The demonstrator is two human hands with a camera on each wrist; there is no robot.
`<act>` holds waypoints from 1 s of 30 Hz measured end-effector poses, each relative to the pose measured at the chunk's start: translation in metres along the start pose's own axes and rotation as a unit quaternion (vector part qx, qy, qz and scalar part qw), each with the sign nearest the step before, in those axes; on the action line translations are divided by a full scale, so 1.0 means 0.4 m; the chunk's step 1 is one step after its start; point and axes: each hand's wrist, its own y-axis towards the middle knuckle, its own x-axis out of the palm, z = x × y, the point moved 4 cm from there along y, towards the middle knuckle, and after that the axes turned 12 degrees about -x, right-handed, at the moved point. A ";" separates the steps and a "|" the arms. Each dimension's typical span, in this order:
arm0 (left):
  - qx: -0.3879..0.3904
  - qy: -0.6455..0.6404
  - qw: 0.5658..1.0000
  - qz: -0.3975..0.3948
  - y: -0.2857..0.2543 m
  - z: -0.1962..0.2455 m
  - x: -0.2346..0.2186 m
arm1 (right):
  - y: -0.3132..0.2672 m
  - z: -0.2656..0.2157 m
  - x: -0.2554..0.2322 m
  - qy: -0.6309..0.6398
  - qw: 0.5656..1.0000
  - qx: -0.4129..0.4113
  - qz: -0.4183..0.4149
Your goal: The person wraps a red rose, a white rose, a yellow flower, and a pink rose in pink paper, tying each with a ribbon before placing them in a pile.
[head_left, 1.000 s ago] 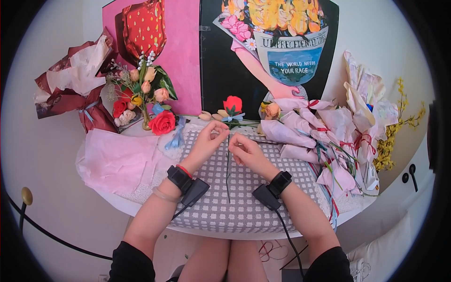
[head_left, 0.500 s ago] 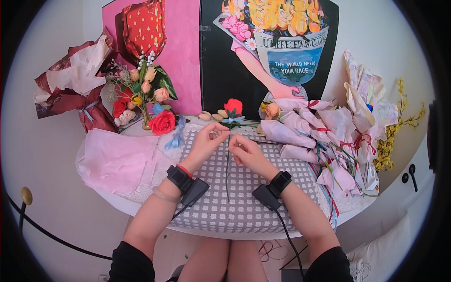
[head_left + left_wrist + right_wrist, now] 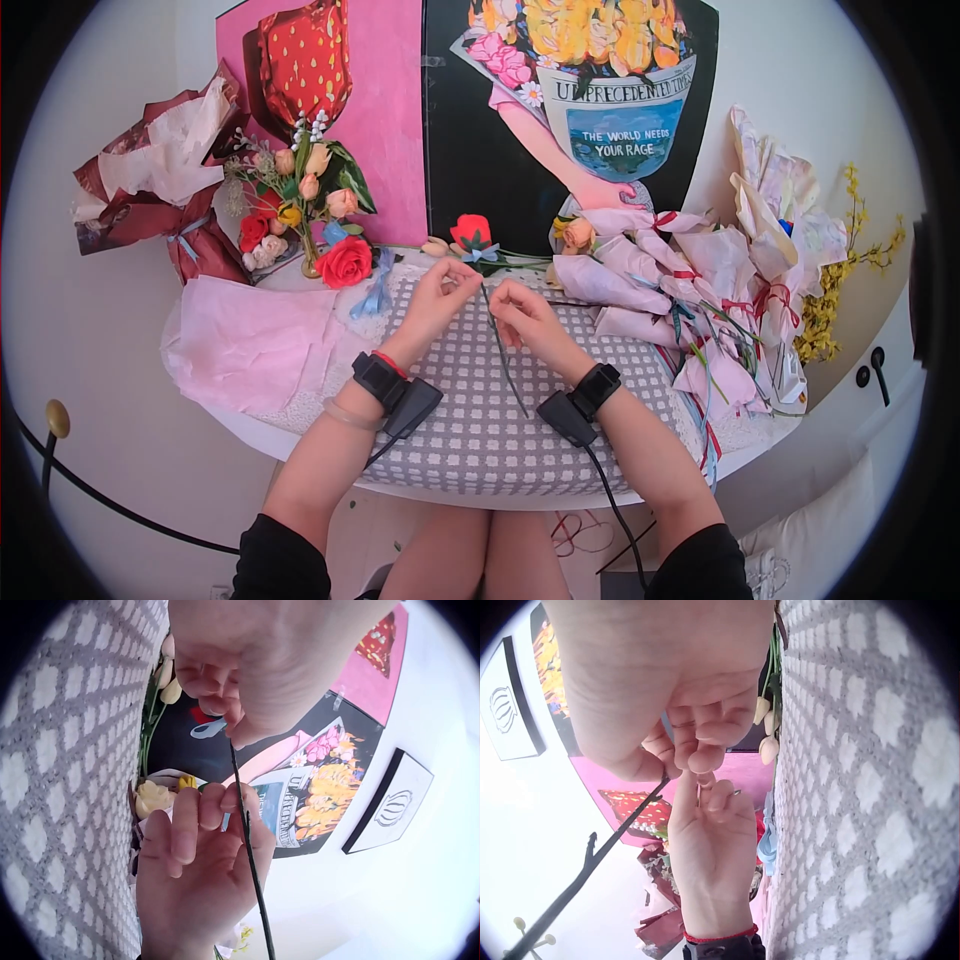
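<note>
A red artificial rose (image 3: 470,232) has a light blue ribbon bow (image 3: 482,254) tied below its bloom. Its long dark stem (image 3: 507,360) slants down toward me over the checked cloth. My left hand (image 3: 440,300) pinches the stem just under the bow, thumb against fingertips. Right beside it, my right hand (image 3: 530,320) has curled fingers, and its thumb and fingertips meet at the stem (image 3: 619,836) in the right wrist view. A small bit of light blue ribbon (image 3: 226,820) shows by the right fingers in the left wrist view.
Pink wrapping paper (image 3: 250,340) lies at left, near a large red rose (image 3: 345,261) and a vase of mixed flowers (image 3: 311,187). Several paper-wrapped flowers (image 3: 640,270) are heaped at right. The grey checked cloth (image 3: 450,440) covers the table's middle; painted boards (image 3: 390,120) stand behind.
The rose's bloom has shifted left and the lower end of its stem has swung right. Both hands stay close together around the upper stem.
</note>
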 end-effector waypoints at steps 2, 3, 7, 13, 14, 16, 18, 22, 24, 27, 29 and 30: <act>-0.015 -0.009 1.000 0.001 -0.005 0.006 0.001 | 0.000 0.003 -0.002 -0.002 1.000 0.003 0.005; -0.020 -0.021 1.000 -0.004 -0.006 0.007 0.000 | 0.000 0.003 -0.002 -0.002 1.000 0.003 0.005; -0.010 -0.022 1.000 -0.009 -0.004 0.003 0.000 | 0.001 0.007 -0.004 0.003 1.000 0.012 -0.001; -0.036 -0.046 0.998 -0.020 -0.006 0.008 -0.002 | -0.002 0.009 -0.005 0.032 0.999 0.040 0.004; -0.036 -0.047 0.998 -0.020 -0.006 0.008 -0.002 | -0.003 0.011 -0.006 0.047 0.998 0.046 0.015; -0.035 -0.043 0.998 -0.011 -0.006 0.006 -0.002 | -0.002 0.008 -0.005 0.050 0.998 0.044 0.015; -0.034 -0.043 0.998 -0.009 -0.005 0.006 -0.002 | -0.002 0.004 -0.005 0.052 0.998 0.042 0.015; -0.030 -0.040 0.999 -0.009 -0.001 0.003 -0.001 | -0.004 0.000 0.000 0.063 0.996 0.066 -0.002; -0.031 -0.042 0.999 -0.007 -0.002 0.005 0.000 | -0.005 0.001 0.000 0.057 0.996 0.073 -0.008; -0.026 -0.039 0.999 -0.008 0.000 0.004 0.002 | -0.006 0.003 0.000 0.068 0.995 0.072 -0.010; -0.022 -0.033 0.999 -0.010 0.002 0.001 0.003 | -0.007 0.002 0.003 0.065 0.995 0.068 -0.008; -0.023 -0.028 0.999 -0.009 0.003 -0.001 0.003 | -0.007 0.002 0.004 0.065 0.995 0.068 -0.008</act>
